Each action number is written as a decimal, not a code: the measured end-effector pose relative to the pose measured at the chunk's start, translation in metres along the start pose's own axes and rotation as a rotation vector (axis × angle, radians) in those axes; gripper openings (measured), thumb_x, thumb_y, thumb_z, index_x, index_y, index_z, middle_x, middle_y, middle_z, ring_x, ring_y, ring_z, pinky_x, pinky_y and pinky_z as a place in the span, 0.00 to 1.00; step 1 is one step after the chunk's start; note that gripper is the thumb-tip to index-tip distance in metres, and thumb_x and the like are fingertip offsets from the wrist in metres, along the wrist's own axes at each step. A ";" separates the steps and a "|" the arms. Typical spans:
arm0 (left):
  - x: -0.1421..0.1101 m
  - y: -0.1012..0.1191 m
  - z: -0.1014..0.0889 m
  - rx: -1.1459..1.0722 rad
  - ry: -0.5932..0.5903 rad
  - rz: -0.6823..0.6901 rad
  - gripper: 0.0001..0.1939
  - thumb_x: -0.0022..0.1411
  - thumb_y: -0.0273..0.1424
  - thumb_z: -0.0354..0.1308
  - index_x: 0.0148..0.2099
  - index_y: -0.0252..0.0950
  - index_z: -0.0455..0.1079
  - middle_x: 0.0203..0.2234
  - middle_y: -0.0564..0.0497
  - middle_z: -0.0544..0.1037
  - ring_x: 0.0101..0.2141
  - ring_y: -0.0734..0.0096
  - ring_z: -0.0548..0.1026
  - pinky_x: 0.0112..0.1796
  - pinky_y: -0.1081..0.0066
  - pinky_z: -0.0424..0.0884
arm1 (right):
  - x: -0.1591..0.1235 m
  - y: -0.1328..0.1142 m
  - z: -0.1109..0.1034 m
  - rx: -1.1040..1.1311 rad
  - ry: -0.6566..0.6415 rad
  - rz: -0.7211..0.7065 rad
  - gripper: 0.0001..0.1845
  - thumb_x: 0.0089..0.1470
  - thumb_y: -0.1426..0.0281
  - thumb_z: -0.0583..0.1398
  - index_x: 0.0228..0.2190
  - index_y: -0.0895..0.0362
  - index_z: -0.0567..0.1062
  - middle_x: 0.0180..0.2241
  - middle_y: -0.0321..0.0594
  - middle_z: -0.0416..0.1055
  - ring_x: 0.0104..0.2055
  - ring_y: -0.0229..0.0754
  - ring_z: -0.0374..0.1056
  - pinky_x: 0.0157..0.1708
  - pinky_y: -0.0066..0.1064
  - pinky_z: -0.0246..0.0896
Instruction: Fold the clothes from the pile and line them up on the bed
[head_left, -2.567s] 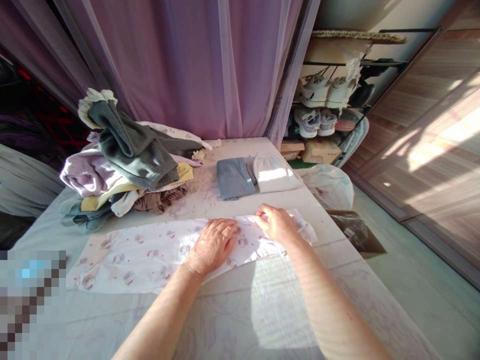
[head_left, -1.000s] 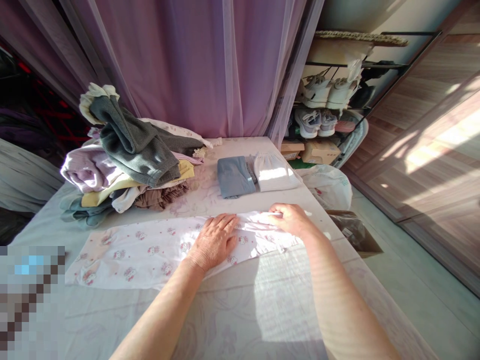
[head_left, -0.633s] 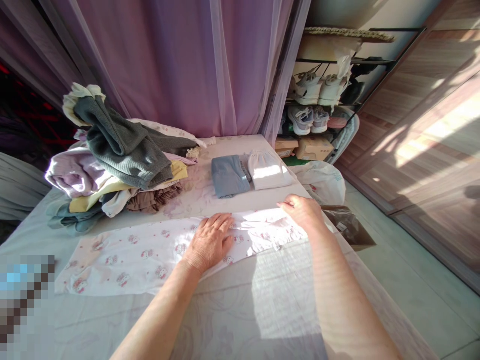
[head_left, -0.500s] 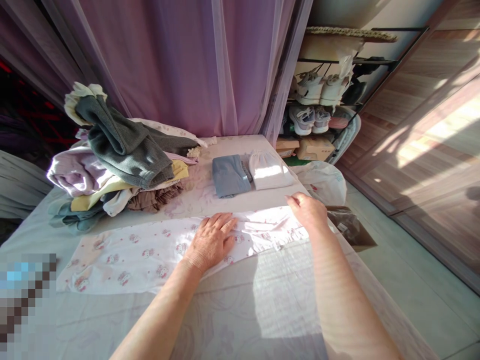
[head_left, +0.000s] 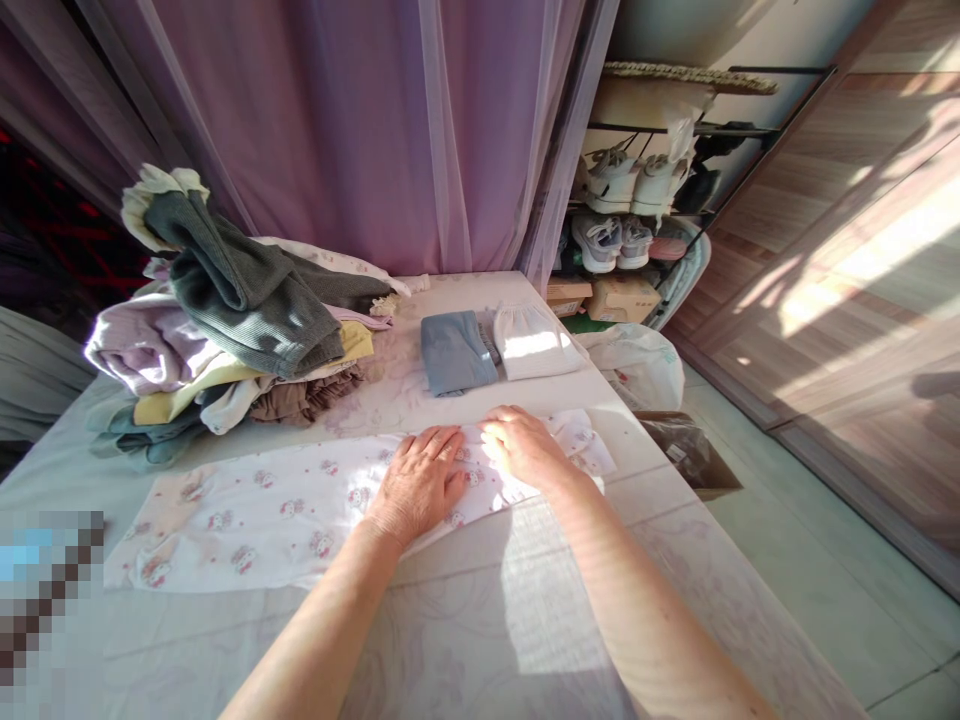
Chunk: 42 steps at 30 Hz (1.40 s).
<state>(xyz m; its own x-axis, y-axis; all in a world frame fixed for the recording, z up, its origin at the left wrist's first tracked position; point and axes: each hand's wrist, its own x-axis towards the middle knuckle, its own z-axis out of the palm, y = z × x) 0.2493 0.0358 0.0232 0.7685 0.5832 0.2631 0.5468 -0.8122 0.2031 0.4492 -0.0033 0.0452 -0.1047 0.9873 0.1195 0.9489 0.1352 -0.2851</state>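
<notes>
A pair of white trousers (head_left: 247,525) with pink and red cartoon prints lies stretched across the bed, laid out in one long strip. My left hand (head_left: 424,480) rests flat on its middle, fingers extended and slightly apart. Close beside it, my right hand (head_left: 525,447) presses on the cloth with its fingers stretched toward the left hand. The ruffled right end of the garment shows beyond my right wrist. Behind the hands, a folded blue-grey garment (head_left: 456,355) lies against a folded white garment (head_left: 536,345) with a gathered waist.
A heap of clothes (head_left: 247,300), with dark grey trousers on top, rises at the back left of the bed (head_left: 420,650). A purple curtain (head_left: 337,130) hangs behind. To the right stand a shoe rack (head_left: 615,205), a white bag (head_left: 652,365) and an open cardboard box (head_left: 712,470).
My right hand has moved left from the garment's right end to a place beside my left hand. The left hand stays on the cloth. The view has shifted slightly.
</notes>
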 end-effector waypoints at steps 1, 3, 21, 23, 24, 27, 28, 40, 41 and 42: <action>0.000 0.000 0.000 0.001 -0.003 0.003 0.23 0.64 0.33 0.53 0.61 0.36 0.68 0.58 0.44 0.73 0.57 0.55 0.69 0.55 0.55 0.66 | -0.003 0.008 0.000 -0.008 0.016 0.026 0.12 0.60 0.73 0.56 0.36 0.55 0.81 0.42 0.44 0.77 0.45 0.44 0.70 0.48 0.33 0.63; 0.000 0.000 0.000 0.002 -0.003 0.005 0.23 0.64 0.33 0.52 0.61 0.36 0.67 0.58 0.44 0.73 0.57 0.55 0.69 0.55 0.56 0.66 | -0.010 0.024 -0.002 -0.006 0.072 0.086 0.13 0.60 0.74 0.56 0.37 0.54 0.82 0.43 0.43 0.77 0.47 0.45 0.70 0.50 0.33 0.63; -0.001 -0.004 0.002 0.034 0.016 0.021 0.24 0.65 0.33 0.52 0.61 0.35 0.67 0.58 0.43 0.73 0.57 0.54 0.69 0.55 0.54 0.66 | -0.062 0.093 -0.025 -0.002 0.317 0.651 0.22 0.62 0.62 0.49 0.41 0.55 0.81 0.43 0.46 0.79 0.47 0.47 0.72 0.45 0.32 0.62; -0.001 -0.004 0.003 0.042 0.025 0.024 0.24 0.65 0.33 0.52 0.61 0.36 0.67 0.58 0.43 0.73 0.57 0.54 0.69 0.55 0.54 0.66 | -0.064 0.095 -0.030 0.024 0.287 0.815 0.23 0.62 0.59 0.49 0.41 0.55 0.80 0.39 0.46 0.79 0.44 0.47 0.72 0.40 0.31 0.62; -0.002 -0.004 0.003 0.045 0.029 0.027 0.23 0.65 0.33 0.52 0.61 0.36 0.67 0.58 0.43 0.73 0.57 0.54 0.69 0.55 0.55 0.66 | -0.065 0.094 -0.032 0.034 0.259 0.877 0.23 0.62 0.58 0.50 0.42 0.54 0.80 0.38 0.45 0.80 0.43 0.47 0.73 0.39 0.30 0.61; -0.002 -0.005 0.004 0.046 0.034 0.032 0.24 0.65 0.34 0.52 0.61 0.36 0.67 0.58 0.43 0.73 0.57 0.54 0.70 0.55 0.54 0.66 | -0.065 0.091 -0.042 0.068 0.167 0.938 0.22 0.60 0.55 0.52 0.40 0.53 0.80 0.37 0.43 0.80 0.42 0.46 0.73 0.38 0.29 0.59; -0.002 -0.005 0.004 0.045 0.033 0.032 0.23 0.65 0.35 0.52 0.61 0.36 0.67 0.58 0.43 0.73 0.57 0.54 0.70 0.55 0.54 0.66 | -0.065 0.089 -0.045 0.082 0.135 0.924 0.22 0.60 0.53 0.52 0.37 0.53 0.80 0.36 0.42 0.80 0.41 0.46 0.73 0.38 0.29 0.59; -0.001 -0.007 0.003 0.055 0.041 0.053 0.22 0.67 0.38 0.51 0.61 0.38 0.67 0.58 0.43 0.73 0.56 0.54 0.70 0.54 0.53 0.67 | -0.062 0.083 -0.036 0.044 0.276 0.846 0.16 0.57 0.56 0.57 0.35 0.52 0.79 0.33 0.40 0.79 0.38 0.43 0.72 0.37 0.28 0.59; -0.001 -0.007 0.003 0.054 0.040 0.052 0.22 0.67 0.38 0.51 0.61 0.39 0.67 0.58 0.43 0.73 0.56 0.54 0.70 0.54 0.53 0.67 | -0.063 0.082 -0.036 0.031 0.294 0.812 0.17 0.58 0.56 0.55 0.33 0.53 0.78 0.33 0.41 0.79 0.37 0.43 0.72 0.37 0.28 0.58; -0.001 -0.007 0.003 0.054 0.039 0.052 0.22 0.67 0.38 0.51 0.61 0.39 0.67 0.58 0.43 0.73 0.56 0.54 0.70 0.54 0.53 0.67 | -0.063 0.081 -0.037 0.021 0.288 0.774 0.18 0.59 0.56 0.54 0.30 0.53 0.77 0.32 0.42 0.78 0.37 0.43 0.71 0.36 0.28 0.57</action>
<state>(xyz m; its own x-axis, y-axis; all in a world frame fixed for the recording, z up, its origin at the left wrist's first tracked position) 0.2454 0.0407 0.0182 0.7834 0.5396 0.3084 0.5245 -0.8402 0.1377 0.5434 -0.0577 0.0495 0.6593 0.7421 0.1205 0.7153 -0.5698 -0.4047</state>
